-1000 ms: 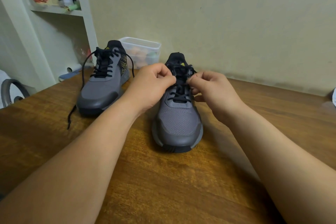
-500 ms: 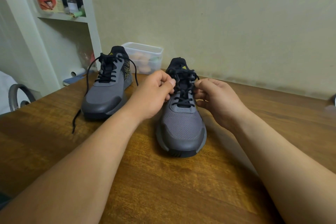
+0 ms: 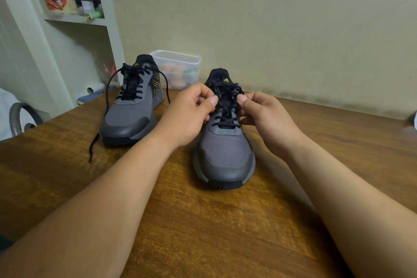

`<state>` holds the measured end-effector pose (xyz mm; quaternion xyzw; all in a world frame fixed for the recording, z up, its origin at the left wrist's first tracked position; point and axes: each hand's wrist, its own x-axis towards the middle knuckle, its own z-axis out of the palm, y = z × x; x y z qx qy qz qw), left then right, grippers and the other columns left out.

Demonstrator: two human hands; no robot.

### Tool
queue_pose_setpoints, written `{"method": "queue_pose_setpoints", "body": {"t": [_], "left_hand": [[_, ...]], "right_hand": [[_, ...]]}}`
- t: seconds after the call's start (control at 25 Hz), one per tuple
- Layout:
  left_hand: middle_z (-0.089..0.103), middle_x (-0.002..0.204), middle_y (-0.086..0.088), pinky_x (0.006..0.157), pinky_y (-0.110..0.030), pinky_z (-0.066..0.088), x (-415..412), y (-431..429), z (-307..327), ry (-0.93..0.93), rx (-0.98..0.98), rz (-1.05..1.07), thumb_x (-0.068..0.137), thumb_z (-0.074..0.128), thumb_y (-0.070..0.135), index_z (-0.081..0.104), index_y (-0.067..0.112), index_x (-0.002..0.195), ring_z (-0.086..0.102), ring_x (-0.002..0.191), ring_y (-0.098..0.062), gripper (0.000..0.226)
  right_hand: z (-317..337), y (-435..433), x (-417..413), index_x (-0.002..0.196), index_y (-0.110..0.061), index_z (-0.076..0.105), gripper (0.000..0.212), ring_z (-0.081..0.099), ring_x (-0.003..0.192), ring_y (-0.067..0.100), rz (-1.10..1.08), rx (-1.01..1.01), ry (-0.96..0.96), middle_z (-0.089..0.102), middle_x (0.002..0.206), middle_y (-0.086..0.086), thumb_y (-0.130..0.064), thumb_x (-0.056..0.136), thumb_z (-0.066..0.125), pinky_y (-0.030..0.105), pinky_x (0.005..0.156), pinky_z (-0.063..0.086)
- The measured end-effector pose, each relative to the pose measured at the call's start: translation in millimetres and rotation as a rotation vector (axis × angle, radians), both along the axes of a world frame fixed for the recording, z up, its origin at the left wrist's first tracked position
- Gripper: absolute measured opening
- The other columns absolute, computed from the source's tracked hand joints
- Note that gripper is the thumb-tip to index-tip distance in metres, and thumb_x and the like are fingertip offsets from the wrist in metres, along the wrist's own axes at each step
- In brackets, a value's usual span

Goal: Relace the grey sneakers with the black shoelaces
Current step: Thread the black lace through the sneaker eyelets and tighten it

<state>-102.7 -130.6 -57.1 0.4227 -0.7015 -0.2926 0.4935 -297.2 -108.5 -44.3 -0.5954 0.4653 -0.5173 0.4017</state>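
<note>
On a wooden table (image 3: 203,232): two grey sneakers, toes roughly toward 6 o'clock. Near sneaker (image 3: 225,153) just past centre, upright, flat on its sole. Far sneaker (image 3: 130,119) at 10 o'clock from it, apart, toe turned slightly toward 7 o'clock.

Pinching the black lace (image 3: 226,108) of the near sneaker with the left hand (image 3: 187,115), from the 9 o'clock side: thumb pressed to forefinger, remaining fingers curled in. Same with the right hand (image 3: 266,117) from the 3 o'clock side: thumb against forefinger, other fingers folded under. Both pinches up by the top eyelets, just below the black tongue with its small yellow logo. Probably one strand per hand, but too tangled under the thumbs to be sure. Lower rows laced straight across.

On the far sneaker, loose lace (image 3: 132,89) threaded through the eyelets, untied. One end looping out at 3 o'clock, the other trailing down the 9 o'clock side onto the table, tip lying beside the toe.

Behind, at 1 o'clock of the far sneaker, a lidded clear plastic tub (image 3: 178,63) near the wall. At 10 o'clock of the view, a white shelf unit (image 3: 74,19) with a small bottle (image 3: 86,1) on it. At the 9 o'clock edge, a grey curved chair arm (image 3: 22,110).
</note>
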Motion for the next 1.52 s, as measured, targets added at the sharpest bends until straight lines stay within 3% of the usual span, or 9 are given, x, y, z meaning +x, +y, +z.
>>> {"method": "queue_pose_setpoints", "body": {"t": [0.16, 0.4, 0.56, 0.68, 0.84, 0.96, 1.12, 1.36, 1.52], "left_hand": [[0.068, 0.085, 0.003, 0.076, -0.031, 0.052, -1, 0, -2, -0.017, -0.026, 0.008, 0.108, 0.057, 0.022, 0.062, 0.018, 0.101, 0.063, 0.073, -0.010, 0.009], [0.063, 0.085, 0.003, 0.074, -0.027, 0.053, 2, 3, -1, 0.062, 0.028, -0.086, 0.103, 0.067, 0.016, 0.066, 0.019, 0.100, 0.059, 0.075, -0.008, 0.004], [0.060, 0.073, 0.010, 0.071, -0.026, 0.050, 0, 3, -4, 0.064, 0.011, -0.096, 0.104, 0.064, 0.015, 0.062, 0.023, 0.095, 0.057, 0.071, -0.009, 0.013], [0.057, 0.068, 0.013, 0.070, -0.027, 0.050, -1, 4, -3, 0.012, -0.025, -0.055, 0.106, 0.061, 0.017, 0.060, 0.017, 0.099, 0.057, 0.069, -0.008, 0.007], [0.056, 0.076, 0.011, 0.067, -0.022, 0.048, -6, 6, -2, -0.037, -0.085, -0.004, 0.108, 0.057, 0.017, 0.057, 0.011, 0.104, 0.056, 0.066, -0.006, 0.007], [0.056, 0.082, 0.006, 0.066, -0.021, 0.048, -7, 5, -4, -0.035, -0.084, -0.002, 0.108, 0.056, 0.016, 0.056, 0.011, 0.104, 0.056, 0.068, -0.007, 0.006], [0.060, 0.091, 0.003, 0.068, -0.023, 0.052, -4, 6, -4, 0.039, -0.013, -0.055, 0.105, 0.063, 0.016, 0.060, 0.020, 0.105, 0.057, 0.073, -0.009, 0.005], [0.059, 0.072, 0.012, 0.070, -0.030, 0.052, -5, 5, -5, 0.006, -0.067, -0.026, 0.106, 0.061, 0.017, 0.058, 0.018, 0.099, 0.058, 0.068, -0.009, 0.007], [0.064, 0.085, -0.014, 0.076, -0.040, 0.054, -7, 4, -5, 0.036, -0.116, 0.022, 0.108, 0.056, 0.017, 0.057, 0.021, 0.102, 0.060, 0.070, -0.014, 0.007]], "right_hand": [[-5, -1, -1, 0.102, -0.008, 0.063, 0.021, 0.065, 0.085, 0.020, 0.003, -0.030, 0.022, 0.070, 0.092, 0.009, -0.025, 0.110, 0.053, 0.034, 0.079, 0.055], [-3, 2, -13, 0.101, -0.009, 0.065, 0.002, 0.062, 0.082, 0.012, 0.147, -0.075, 0.032, 0.066, 0.088, 0.001, -0.010, 0.103, 0.064, 0.024, 0.076, 0.054], [-8, 1, -10, 0.097, -0.009, 0.065, 0.008, 0.058, 0.077, 0.008, 0.084, -0.181, 0.085, 0.064, 0.084, -0.004, -0.011, 0.104, 0.062, 0.021, 0.075, 0.049], [-11, 3, -6, 0.096, -0.010, 0.063, 0.009, 0.055, 0.074, 0.002, -0.004, -0.256, 0.152, 0.062, 0.082, -0.010, -0.013, 0.105, 0.061, 0.017, 0.073, 0.046], [-13, 0, -3, 0.097, -0.020, 0.059, 0.009, 0.068, 0.089, 0.015, -0.175, -0.334, 0.269, 0.069, 0.088, -0.007, -0.021, 0.106, 0.059, 0.032, 0.076, 0.054], [-15, -3, -4, 0.096, -0.020, 0.058, 0.012, 0.070, 0.092, 0.021, -0.186, -0.300, 0.256, 0.070, 0.092, -0.002, -0.025, 0.106, 0.058, 0.043, 0.075, 0.057], [-13, 0, -11, 0.098, -0.015, 0.065, 0.009, 0.064, 0.084, 0.010, 0.010, -0.153, 0.056, 0.069, 0.091, -0.004, -0.018, 0.105, 0.061, 0.028, 0.071, 0.051], [-11, 2, -8, 0.103, -0.004, 0.064, 0.012, 0.059, 0.079, 0.010, 0.035, -0.150, 0.077, 0.067, 0.087, -0.005, -0.016, 0.104, 0.062, 0.020, 0.067, 0.049], [-9, 6, -4, 0.100, -0.008, 0.062, 0.009, 0.059, 0.071, 0.003, 0.020, -0.152, 0.071, 0.065, 0.084, -0.005, -0.014, 0.106, 0.058, 0.015, 0.061, 0.048]]}}
